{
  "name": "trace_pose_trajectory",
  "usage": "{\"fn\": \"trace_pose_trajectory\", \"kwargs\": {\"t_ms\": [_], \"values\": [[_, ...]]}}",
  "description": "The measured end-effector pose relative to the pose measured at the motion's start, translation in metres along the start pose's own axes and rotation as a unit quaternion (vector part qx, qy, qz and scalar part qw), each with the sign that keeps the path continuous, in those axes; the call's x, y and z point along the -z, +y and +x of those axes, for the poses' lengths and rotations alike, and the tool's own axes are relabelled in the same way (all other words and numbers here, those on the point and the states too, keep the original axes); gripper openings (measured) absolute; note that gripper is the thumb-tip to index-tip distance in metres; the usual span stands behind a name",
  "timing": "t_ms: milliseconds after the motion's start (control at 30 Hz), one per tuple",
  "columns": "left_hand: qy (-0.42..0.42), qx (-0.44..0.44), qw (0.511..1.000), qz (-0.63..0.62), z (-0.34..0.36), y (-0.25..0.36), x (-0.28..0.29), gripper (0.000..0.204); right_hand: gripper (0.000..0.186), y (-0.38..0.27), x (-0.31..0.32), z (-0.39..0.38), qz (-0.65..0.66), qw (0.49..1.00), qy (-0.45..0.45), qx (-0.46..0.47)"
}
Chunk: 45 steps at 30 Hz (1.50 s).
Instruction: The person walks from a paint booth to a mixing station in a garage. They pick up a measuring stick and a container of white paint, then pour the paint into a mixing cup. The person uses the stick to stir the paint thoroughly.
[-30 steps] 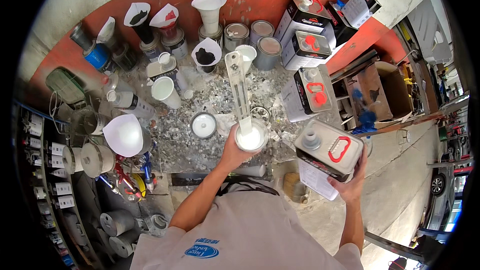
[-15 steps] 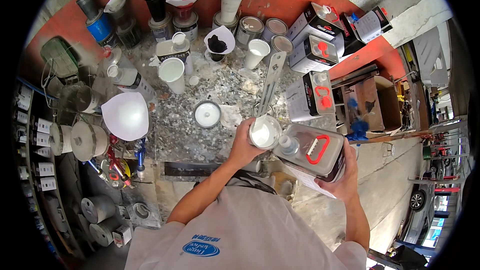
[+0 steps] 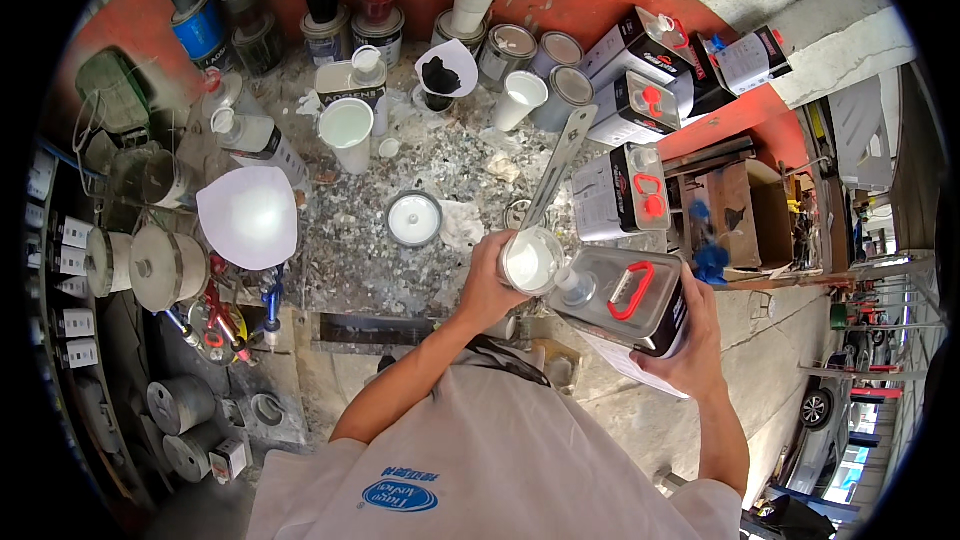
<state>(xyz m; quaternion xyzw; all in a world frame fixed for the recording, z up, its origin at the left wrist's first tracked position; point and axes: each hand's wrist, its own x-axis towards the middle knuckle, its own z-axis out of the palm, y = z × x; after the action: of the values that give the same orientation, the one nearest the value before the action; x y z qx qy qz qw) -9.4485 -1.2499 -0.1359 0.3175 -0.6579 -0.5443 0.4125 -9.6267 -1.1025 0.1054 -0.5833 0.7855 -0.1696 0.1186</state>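
My left hand [image 3: 490, 283] is wrapped round a clear cup [image 3: 531, 262] with white liquid in it. A flat metal mixing stick [image 3: 562, 162] with slots stands tilted in the cup, its top leaning away and to the right. With my right hand [image 3: 695, 345] I hold a rectangular metal can [image 3: 622, 300] by its far end. The can has a red handle and a pale spout, and it is tipped so the spout is at the cup's right rim. I cannot make out any stream between spout and cup. An open tin of white paint [image 3: 414, 218] stands beyond my left wrist.
Paint-spattered bench [image 3: 350, 240]. Several metal cans with red caps, such as this can [image 3: 618, 195], stand at right. White cups [image 3: 346, 135] and paper strainers [image 3: 445, 72] line the back. Left are a large white strainer [image 3: 250, 217] and spray guns [image 3: 222, 320]. A cardboard box [image 3: 745, 215] sits right.
The view has shifted slightly. Both hands keep hold of the cup and the can, and the spout stays by the cup's rim. The stick leans more to the right.
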Motion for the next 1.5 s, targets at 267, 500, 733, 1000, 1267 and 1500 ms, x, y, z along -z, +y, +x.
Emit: {"fn": "trace_pose_trajectory", "kwargs": {"t_ms": [267,500,733,1000,1267,1500], "values": [[-0.002,-0.003,1.0,-0.002,0.001,-0.003,0.001,0.094,0.116,-0.008,0.004,0.004,-0.03,0.999,-0.03,-0.017],[0.002,-0.001,1.0,0.003,0.001,-0.007,0.001,0.095,0.116,-0.011,0.004,0.008,-0.039,0.998,-0.041,-0.03],[-0.004,-0.001,1.0,0.009,0.003,-0.006,0.002,0.094,0.115,-0.008,0.004,0.008,-0.036,0.998,-0.036,-0.024],[-0.009,0.0,1.0,0.01,0.003,-0.004,0.0,0.094,0.116,-0.005,0.005,0.007,-0.04,0.998,-0.04,-0.027],[-0.022,0.007,1.0,0.003,0.006,-0.004,-0.007,0.09,0.117,0.001,0.007,0.002,-0.03,0.998,-0.036,-0.04],[-0.038,0.035,0.998,-0.027,0.002,-0.013,-0.014,0.09,0.121,0.019,0.0,-0.017,0.024,0.998,-0.001,-0.054]]}}
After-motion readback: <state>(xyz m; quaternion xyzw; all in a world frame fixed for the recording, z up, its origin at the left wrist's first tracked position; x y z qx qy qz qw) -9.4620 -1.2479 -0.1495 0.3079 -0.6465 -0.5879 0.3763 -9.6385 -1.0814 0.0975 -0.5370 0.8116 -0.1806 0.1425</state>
